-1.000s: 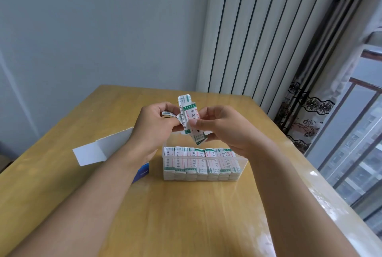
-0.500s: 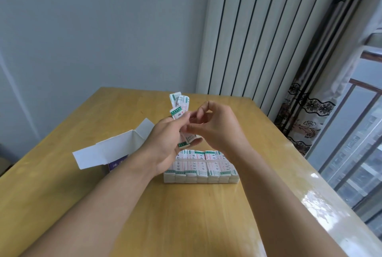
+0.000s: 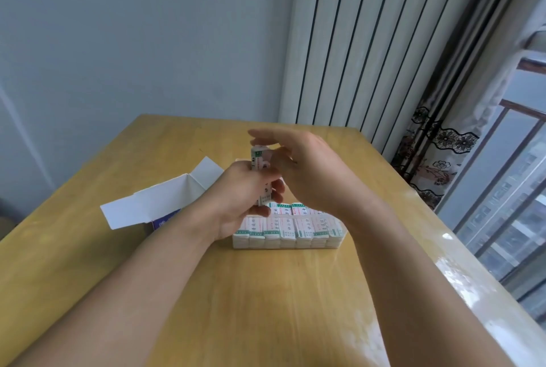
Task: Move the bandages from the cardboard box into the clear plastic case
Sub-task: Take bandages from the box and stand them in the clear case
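Left hand (image 3: 236, 204) has its fingers curled tight round a small upright stack of bandages (image 3: 260, 177), the top end poking out above the knuckles, the lower end showing between the fingers. Right hand (image 3: 307, 171) sits just beside it on the right, fingers stretched out fairly straight and spread, reaching left over the top of the stack; they hold nothing, and whether the thumb touches the stack is hard to say. Both hands hover above the case (image 3: 288, 230), which sits mid-table and is packed with rows of white, green-edged bandages standing side by side; its left end is hidden under the left hand. To the left, partly behind the left wrist, the box (image 3: 159, 207) lies with its white flaps open and a strip of blue print at its near edge, close to the case, though the gap is hidden. The table (image 3: 266, 307) has bare wood near the viewer, between the forearms, and beyond the hands up to the far edge. The right edge runs close along the right forearm, with a curtain (image 3: 437, 165) and window beyond; the left side has wide room.
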`<state>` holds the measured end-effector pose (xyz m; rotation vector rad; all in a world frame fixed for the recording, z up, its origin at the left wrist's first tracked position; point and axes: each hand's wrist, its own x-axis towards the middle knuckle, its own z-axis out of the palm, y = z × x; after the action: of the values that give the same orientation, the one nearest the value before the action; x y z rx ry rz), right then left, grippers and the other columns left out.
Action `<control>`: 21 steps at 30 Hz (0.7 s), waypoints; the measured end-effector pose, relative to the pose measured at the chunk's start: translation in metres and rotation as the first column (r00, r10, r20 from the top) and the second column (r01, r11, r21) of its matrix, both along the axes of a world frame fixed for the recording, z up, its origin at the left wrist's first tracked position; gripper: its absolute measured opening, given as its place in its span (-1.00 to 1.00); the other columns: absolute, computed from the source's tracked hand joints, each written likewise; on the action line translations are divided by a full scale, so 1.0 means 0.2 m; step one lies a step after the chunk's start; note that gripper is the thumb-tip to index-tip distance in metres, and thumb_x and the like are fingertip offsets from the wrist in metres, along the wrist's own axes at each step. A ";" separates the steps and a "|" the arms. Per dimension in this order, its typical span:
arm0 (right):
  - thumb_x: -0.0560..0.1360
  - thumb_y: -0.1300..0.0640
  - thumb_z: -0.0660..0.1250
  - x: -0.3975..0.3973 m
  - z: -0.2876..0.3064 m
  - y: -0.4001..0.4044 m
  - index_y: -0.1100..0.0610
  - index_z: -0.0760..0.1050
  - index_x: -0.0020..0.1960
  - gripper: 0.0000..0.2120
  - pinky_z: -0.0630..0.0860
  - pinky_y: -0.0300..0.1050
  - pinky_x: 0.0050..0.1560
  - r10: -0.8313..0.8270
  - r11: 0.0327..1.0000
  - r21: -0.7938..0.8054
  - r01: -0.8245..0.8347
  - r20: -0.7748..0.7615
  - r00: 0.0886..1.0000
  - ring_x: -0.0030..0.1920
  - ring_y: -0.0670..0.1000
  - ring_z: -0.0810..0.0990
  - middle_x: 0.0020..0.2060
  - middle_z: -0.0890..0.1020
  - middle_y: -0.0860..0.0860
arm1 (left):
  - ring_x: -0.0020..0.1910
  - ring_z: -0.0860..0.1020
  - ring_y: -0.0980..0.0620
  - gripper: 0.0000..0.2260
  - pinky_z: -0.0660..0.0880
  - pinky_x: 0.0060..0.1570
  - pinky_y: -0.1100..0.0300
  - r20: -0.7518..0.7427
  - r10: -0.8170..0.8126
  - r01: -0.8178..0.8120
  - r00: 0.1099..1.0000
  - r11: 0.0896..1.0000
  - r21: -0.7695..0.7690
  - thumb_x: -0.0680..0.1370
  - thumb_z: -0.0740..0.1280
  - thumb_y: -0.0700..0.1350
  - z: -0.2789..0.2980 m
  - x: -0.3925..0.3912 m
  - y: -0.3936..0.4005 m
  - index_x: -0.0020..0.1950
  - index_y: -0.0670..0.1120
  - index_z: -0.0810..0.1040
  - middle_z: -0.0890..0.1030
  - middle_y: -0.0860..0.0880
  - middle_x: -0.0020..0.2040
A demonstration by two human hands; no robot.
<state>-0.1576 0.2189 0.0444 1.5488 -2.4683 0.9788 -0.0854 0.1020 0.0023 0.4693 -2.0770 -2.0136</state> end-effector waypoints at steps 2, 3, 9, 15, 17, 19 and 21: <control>0.65 0.30 0.16 0.00 0.00 0.01 -0.02 0.46 0.46 -0.55 0.49 -0.30 0.24 0.008 0.999 0.043 -0.006 -0.038 0.999 0.32 -0.13 0.52 0.33 0.58 -0.11 | -0.35 0.54 0.08 -0.91 0.40 -0.45 0.23 0.005 0.012 -0.012 1.000 1.000 -0.018 0.64 0.30 -0.18 0.01 0.00 0.00 -0.05 -0.15 0.55 0.56 -0.04 -0.30; 0.64 0.30 0.19 -0.01 0.01 0.02 -0.02 0.50 0.43 -0.57 0.47 -0.41 0.18 0.009 0.999 0.053 -0.006 -0.049 0.999 0.29 -0.16 0.53 0.31 0.60 -0.12 | -0.36 0.51 0.07 -0.90 0.37 -0.47 0.24 0.010 0.017 -0.017 1.000 0.999 -0.051 0.63 0.32 -0.18 0.01 0.00 -0.01 -0.08 -0.12 0.54 0.53 -0.03 -0.32; 0.53 0.20 0.46 -0.04 0.02 0.04 -0.09 0.68 0.18 -0.72 0.55 -0.36 0.05 -0.014 0.998 -0.064 0.012 -0.031 0.999 0.02 -0.25 0.61 0.01 0.70 -0.20 | -0.37 0.38 0.04 -0.90 0.25 -0.49 0.24 -0.017 -0.016 0.013 1.000 0.988 -0.155 0.56 0.43 -0.13 0.01 0.00 0.01 -0.13 -0.08 0.56 0.44 -0.03 -0.41; 0.53 0.25 0.46 -0.04 0.02 0.04 -0.09 0.69 0.06 -0.75 0.61 -0.28 -0.13 0.022 0.997 -0.081 -0.019 0.031 0.999 -0.15 -0.22 0.63 -0.15 0.67 -0.22 | -0.46 0.37 0.07 -0.87 0.22 -0.56 0.25 -0.017 -0.017 0.014 1.000 0.988 -0.155 0.52 0.50 -0.14 0.01 0.01 0.01 -0.08 -0.05 0.55 0.39 0.01 -0.49; 0.51 0.24 0.48 -0.04 0.02 0.04 -0.05 0.68 0.07 -0.77 0.63 -0.24 -0.10 0.026 0.995 -0.093 -0.021 0.053 0.998 -0.16 -0.21 0.65 -0.15 0.68 -0.18 | -0.49 0.32 0.07 -0.83 0.20 -0.55 0.25 -0.018 -0.020 0.017 1.000 0.988 -0.154 0.52 0.50 -0.17 0.01 0.01 0.02 -0.16 -0.04 0.52 0.36 0.02 -0.50; 0.49 0.26 0.49 -0.04 0.02 0.05 0.00 0.66 0.12 -0.74 0.64 -0.20 -0.05 0.060 0.992 -0.119 -0.047 0.110 0.992 -0.16 -0.19 0.67 -0.16 0.68 -0.15 | -0.50 0.26 0.08 -0.76 0.19 -0.54 0.25 -0.022 -0.030 0.025 0.999 0.984 -0.177 0.52 0.49 -0.17 0.01 0.01 0.02 -0.25 0.02 0.49 0.35 0.09 -0.53; 0.50 0.28 0.48 -0.03 0.02 0.04 0.02 0.66 0.15 -0.72 0.64 -0.22 -0.03 0.087 0.989 -0.126 -0.072 0.112 0.990 -0.15 -0.19 0.69 -0.17 0.69 -0.13 | -0.49 0.23 0.08 -0.76 0.18 -0.51 0.24 -0.013 -0.037 0.033 0.999 0.979 -0.200 0.51 0.51 -0.17 0.01 0.01 0.02 -0.25 0.06 0.51 0.34 0.09 -0.53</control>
<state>-0.1645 0.2271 0.0489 1.6061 -2.3853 1.2422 -0.0844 0.1055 0.0047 0.3803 -2.2615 -1.7947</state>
